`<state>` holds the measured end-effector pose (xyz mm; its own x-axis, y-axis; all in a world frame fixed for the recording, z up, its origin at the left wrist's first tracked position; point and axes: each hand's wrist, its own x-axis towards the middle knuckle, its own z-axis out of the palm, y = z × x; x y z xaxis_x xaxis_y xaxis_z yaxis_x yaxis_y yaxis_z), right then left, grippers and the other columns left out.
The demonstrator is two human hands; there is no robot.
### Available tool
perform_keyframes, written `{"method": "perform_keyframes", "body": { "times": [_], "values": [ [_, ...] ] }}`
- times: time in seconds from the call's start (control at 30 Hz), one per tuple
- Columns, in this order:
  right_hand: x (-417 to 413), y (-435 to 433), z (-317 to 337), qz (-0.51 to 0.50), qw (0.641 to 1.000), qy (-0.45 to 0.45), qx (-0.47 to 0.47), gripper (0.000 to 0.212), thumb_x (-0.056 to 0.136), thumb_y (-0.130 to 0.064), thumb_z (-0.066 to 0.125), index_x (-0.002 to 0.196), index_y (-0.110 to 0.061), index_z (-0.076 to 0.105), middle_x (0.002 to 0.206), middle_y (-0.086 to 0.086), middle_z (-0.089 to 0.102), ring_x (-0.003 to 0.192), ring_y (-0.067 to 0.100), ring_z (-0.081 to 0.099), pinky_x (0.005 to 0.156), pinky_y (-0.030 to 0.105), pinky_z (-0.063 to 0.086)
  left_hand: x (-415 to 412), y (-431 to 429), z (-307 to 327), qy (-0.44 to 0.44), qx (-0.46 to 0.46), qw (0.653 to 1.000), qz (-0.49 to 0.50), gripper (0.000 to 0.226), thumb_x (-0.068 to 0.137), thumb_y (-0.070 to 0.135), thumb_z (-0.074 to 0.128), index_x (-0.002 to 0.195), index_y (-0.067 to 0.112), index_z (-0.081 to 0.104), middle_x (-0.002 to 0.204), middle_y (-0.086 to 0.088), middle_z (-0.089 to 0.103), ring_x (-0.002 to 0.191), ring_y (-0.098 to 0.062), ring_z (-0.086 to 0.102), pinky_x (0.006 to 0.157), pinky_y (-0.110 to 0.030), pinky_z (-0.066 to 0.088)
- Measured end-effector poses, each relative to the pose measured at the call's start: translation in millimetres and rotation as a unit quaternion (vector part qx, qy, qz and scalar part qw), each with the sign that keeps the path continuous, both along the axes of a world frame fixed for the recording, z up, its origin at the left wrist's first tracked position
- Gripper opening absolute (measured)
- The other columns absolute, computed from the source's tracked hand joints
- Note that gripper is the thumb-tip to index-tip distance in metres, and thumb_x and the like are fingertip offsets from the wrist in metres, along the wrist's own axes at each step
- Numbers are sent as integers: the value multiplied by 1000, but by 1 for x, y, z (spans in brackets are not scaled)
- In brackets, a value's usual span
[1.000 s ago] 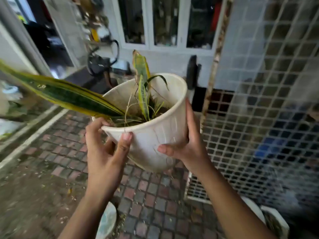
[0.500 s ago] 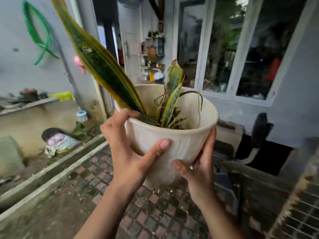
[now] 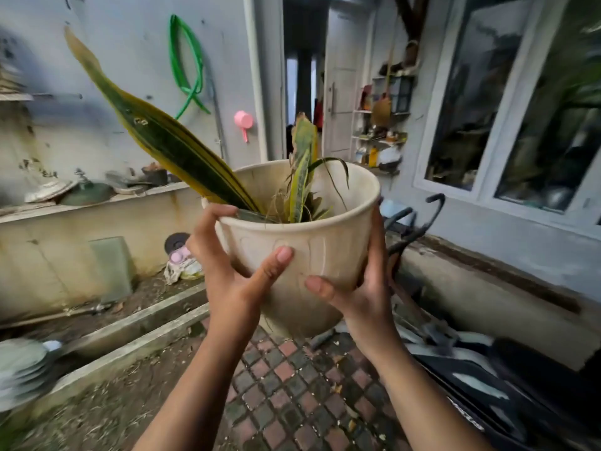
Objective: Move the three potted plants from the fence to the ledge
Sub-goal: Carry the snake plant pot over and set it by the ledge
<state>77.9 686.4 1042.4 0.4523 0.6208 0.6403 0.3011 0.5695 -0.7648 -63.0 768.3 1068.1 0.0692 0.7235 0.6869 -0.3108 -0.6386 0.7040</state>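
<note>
I hold a cream plastic potted plant [image 3: 322, 255] in mid-air at the centre of the head view. It carries a snake plant with one long green-and-yellow leaf [image 3: 162, 138] slanting up to the left and shorter leaves inside. My left hand [image 3: 234, 271] grips the pot's left side, thumb across its front. My right hand [image 3: 364, 288] cups its right side and lower front. A long pale ledge [image 3: 97, 203] runs along the left wall, with lids and dishes on it. The fence is out of view.
Brick paving [image 3: 292, 379] lies underfoot, with concrete curbs [image 3: 130, 340] and a soil strip to the left. A parked motorbike [image 3: 471, 369] stands close on the right. A green hose [image 3: 185, 66] and a pink scoop [image 3: 244, 122] hang on the wall; an open doorway is ahead.
The view has swung left, away from the mesh fence and toward the wall with the ledge. Both hands keep hold of the pot, which now sits upright and higher in view.
</note>
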Motion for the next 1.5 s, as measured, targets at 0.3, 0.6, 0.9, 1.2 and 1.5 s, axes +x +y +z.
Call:
{"method": "perform_keyframes", "body": {
  "times": [0.3,0.6,0.9,1.2,1.5],
  "values": [
    [98,183,-3,130,991,14,-41,112,65,-39,86,159,-46,26,164,11,27,152,31,38,114,56,49,72,155,-6,-83,-2,995,52,58,71,30,81,117,38,47,114,-15,41,101,-34,45,82,-51,38],
    [144,372,-39,136,988,26,-70,109,62,-43,91,152,-55,32,162,11,35,150,33,41,114,59,47,113,338,-34,-80,-30,994,66,60,70,39,86,116,35,48,114,-24,46,102,-37,50,84,-52,41],
    [195,547,-62,118,986,94,-65,101,67,-42,95,147,-56,35,161,4,44,146,24,50,115,48,49,179,533,-58,19,-86,995,42,64,66,64,89,116,52,51,130,-38,40,121,-61,42,99,-82,34],
    [289,711,-124,107,988,91,-66,103,67,-31,91,149,-55,34,165,3,39,149,23,46,119,55,44,272,696,-110,42,-123,991,33,61,64,64,91,109,52,52,122,-38,41,114,-54,45,98,-78,34],
    [389,898,-239,114,978,126,-124,111,68,-37,93,157,-36,27,163,-2,40,148,20,47,110,28,50,365,892,-221,61,-155,986,-5,59,57,53,96,100,48,55,110,-10,38,98,-29,37,83,-53,31]
  ]
}}
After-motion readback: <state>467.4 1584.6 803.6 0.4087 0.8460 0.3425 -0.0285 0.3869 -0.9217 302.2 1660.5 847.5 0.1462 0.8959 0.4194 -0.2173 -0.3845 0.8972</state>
